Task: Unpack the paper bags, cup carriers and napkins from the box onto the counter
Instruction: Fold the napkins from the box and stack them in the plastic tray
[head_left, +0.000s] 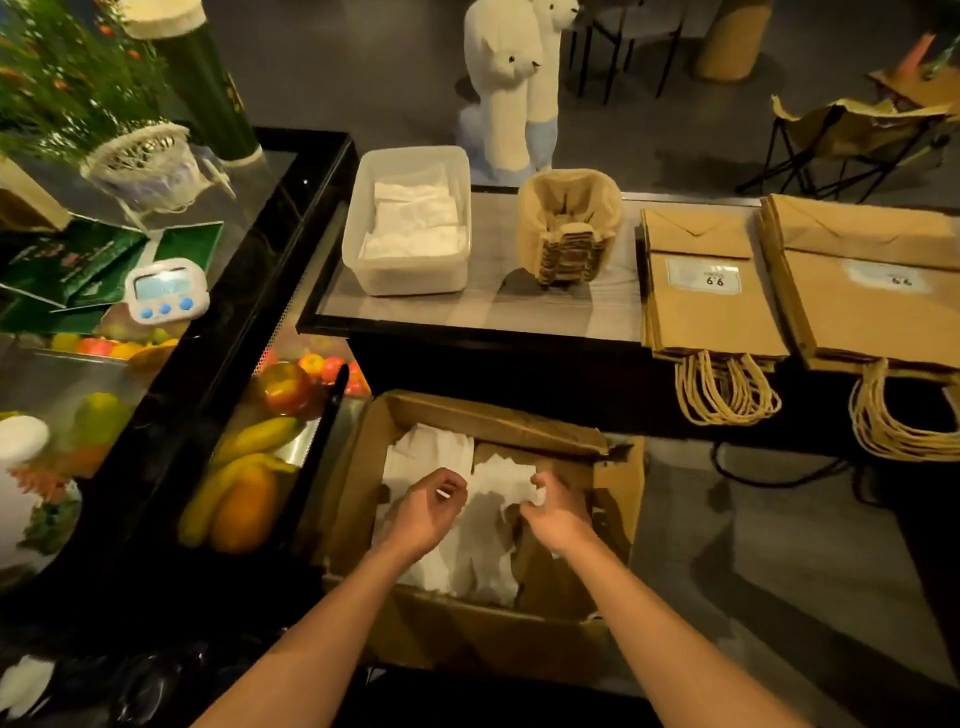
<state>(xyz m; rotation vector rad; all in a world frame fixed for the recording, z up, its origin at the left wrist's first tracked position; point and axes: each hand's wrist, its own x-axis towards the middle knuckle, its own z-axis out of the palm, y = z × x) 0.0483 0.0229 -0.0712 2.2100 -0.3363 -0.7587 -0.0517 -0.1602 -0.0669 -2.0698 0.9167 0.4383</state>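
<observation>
An open cardboard box (615, 499) stands on the floor below the counter (545, 306). Loose white napkins (483, 561) lie inside it. My left hand (426, 512) reaches into the box with curled fingers and pinches a napkin. My right hand (556, 512) grips a crumpled napkin edge beside it. On the counter sit a clear plastic tub (363, 228) of napkins, a stack of brown cup carriers (569, 223), and two piles of flat brown paper bags (711, 306) (872, 312) whose handles hang over the front edge.
A black glass display case (291, 197) with fruit (249, 483) flanks the box on the left. A white timer (166, 288), green cards and a plant sit on top of it. White bear figures (514, 78) and folding chairs (852, 140) stand beyond the counter.
</observation>
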